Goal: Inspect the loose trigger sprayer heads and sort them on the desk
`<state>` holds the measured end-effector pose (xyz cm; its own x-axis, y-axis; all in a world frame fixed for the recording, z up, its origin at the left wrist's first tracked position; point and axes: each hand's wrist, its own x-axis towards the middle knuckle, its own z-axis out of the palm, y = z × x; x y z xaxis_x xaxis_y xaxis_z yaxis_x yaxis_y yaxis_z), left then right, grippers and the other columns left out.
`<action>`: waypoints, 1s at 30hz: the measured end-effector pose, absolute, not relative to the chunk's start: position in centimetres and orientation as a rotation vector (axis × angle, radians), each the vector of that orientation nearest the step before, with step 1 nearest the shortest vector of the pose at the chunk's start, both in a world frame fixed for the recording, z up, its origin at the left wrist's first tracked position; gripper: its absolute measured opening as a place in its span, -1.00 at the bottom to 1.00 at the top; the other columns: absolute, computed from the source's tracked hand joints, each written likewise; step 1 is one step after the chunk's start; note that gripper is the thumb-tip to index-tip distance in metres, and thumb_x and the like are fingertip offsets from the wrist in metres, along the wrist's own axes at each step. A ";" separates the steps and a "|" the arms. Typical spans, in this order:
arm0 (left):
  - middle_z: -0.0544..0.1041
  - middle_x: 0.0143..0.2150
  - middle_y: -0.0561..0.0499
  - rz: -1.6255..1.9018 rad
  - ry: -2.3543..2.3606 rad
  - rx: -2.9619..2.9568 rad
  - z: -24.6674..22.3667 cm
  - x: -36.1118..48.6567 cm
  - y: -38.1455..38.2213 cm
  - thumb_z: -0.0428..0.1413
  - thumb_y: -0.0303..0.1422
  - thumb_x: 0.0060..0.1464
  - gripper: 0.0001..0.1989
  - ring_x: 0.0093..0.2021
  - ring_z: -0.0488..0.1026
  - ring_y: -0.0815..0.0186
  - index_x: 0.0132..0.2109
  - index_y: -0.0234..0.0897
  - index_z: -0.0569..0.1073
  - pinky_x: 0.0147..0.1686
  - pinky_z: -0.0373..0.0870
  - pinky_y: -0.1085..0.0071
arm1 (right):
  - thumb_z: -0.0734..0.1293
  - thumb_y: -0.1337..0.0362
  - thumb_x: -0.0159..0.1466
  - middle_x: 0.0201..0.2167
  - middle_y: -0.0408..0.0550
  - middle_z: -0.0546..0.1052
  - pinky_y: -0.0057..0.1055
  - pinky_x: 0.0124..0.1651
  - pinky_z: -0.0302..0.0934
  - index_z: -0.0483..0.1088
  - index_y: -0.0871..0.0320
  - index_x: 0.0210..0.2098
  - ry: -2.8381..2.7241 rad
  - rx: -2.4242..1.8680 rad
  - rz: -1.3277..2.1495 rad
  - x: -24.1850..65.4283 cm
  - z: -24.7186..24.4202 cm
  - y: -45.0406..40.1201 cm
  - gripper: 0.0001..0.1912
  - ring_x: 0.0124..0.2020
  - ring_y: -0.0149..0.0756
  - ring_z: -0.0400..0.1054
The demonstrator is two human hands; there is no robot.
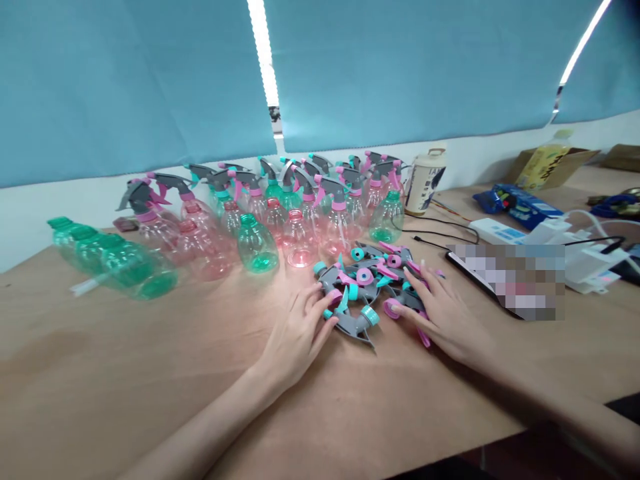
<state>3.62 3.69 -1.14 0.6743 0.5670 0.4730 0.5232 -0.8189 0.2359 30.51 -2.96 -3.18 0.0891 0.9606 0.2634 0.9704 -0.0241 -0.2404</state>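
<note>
A pile of loose grey spray heads with pink and teal collars [365, 277] lies on the table between my hands. My left hand [300, 330] rests at the pile's left side, fingers apart, fingertips touching a grey head with a teal collar [356, 323]. On the right side, my right hand [445, 313] lies with spread fingers against heads with pink parts, its thumb by a pink collar [391, 307]. Behind the pile stand several pink bottles, some with spray heads fitted [339, 217] and some open-necked [300, 240]. An open green bottle [257, 247] stands among them.
Several green bottles [120, 260] lean or lie in a row at the left. A phone [495, 280], white power strips [590, 260], cables, a blue packet [530, 203], a printed cup [426, 181] and a yellow-labelled bottle [545, 163] are at the right.
</note>
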 end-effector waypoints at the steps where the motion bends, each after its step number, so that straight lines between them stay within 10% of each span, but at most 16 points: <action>1: 0.30 0.10 -0.18 0.856 0.873 2.793 -1.1 3.4 3.4 -0.03 -0.37 0.24 -0.70 0.12 0.28 0.16 0.10 -0.27 0.32 0.04 0.34 0.15 | 0.09 -0.18 0.25 0.32 0.19 0.03 0.07 0.28 -0.17 0.01 0.22 0.29 -1.906 -1.994 -0.077 30.3 -3.0 -2.8 -0.21 0.34 0.05 -0.19; 10: 0.45 -0.17 -0.10 0.964 0.783 2.759 -1.1 5.1 1.7 0.04 -0.35 0.17 -0.80 -0.05 0.34 0.15 -0.09 -0.33 0.41 -0.07 0.33 0.16 | 0.22 0.17 0.31 -0.24 -0.10 0.55 -0.26 -0.03 0.19 0.43 0.09 -0.24 -1.895 -1.380 0.026 26.6 1.9 -0.3 -0.81 -0.16 -0.25 0.40; 16: 0.46 -0.20 -0.18 0.783 0.983 2.839 -1.6 8.9 1.4 0.09 -0.03 0.03 -0.53 -0.07 0.32 -0.03 -0.16 -0.40 0.44 -0.13 0.27 0.04 | 0.26 0.23 0.28 -0.44 -0.15 0.53 -0.47 -0.33 0.22 0.42 0.16 -0.35 -1.724 -1.244 0.240 23.9 2.7 2.2 -0.84 -0.42 -0.39 0.38; 30: 0.55 -0.23 0.03 0.984 1.035 2.657 -0.5 3.2 0.4 0.05 -0.52 0.07 -0.74 -0.16 0.35 0.18 -0.07 -0.23 0.40 -0.02 0.04 0.16 | 0.27 0.30 0.27 -0.54 -0.21 0.47 -0.55 -0.50 0.14 0.43 0.15 -0.35 -1.741 -1.196 0.299 22.8 0.6 0.4 -0.89 -0.59 -0.51 0.27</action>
<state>3.15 0.40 -0.48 0.5536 0.6428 0.5295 0.5616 -0.7576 0.3326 22.84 0.42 0.58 -0.0513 0.8202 0.5697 0.5829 0.4878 -0.6498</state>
